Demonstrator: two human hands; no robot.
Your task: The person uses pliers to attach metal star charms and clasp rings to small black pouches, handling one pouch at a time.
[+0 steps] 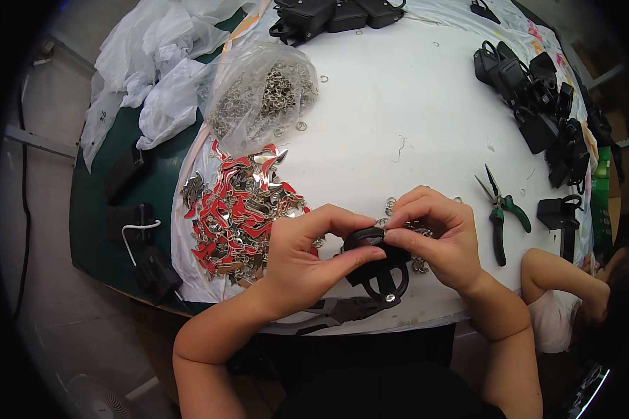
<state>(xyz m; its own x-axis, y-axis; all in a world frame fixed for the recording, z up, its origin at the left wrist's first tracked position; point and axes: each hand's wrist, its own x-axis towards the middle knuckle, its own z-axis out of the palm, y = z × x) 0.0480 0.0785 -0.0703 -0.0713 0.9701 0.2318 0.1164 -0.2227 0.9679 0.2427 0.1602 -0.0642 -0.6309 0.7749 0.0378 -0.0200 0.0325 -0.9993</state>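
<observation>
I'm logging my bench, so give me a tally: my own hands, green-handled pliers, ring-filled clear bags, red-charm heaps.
Your left hand and right hand: 2
Green-handled pliers: 1
Ring-filled clear bag: 1
Red-charm heap: 1
Total: 5

From my end I see a small black bag (400,257), looped handle (390,298) toward me, held over the desk's (433,105) near edge.

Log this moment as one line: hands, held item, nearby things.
left hand: gripping small black bag; right hand: pinching at bag's far end, pinched part unclear; at left: red-silver charms; at right: green-black pliers, open
</observation>
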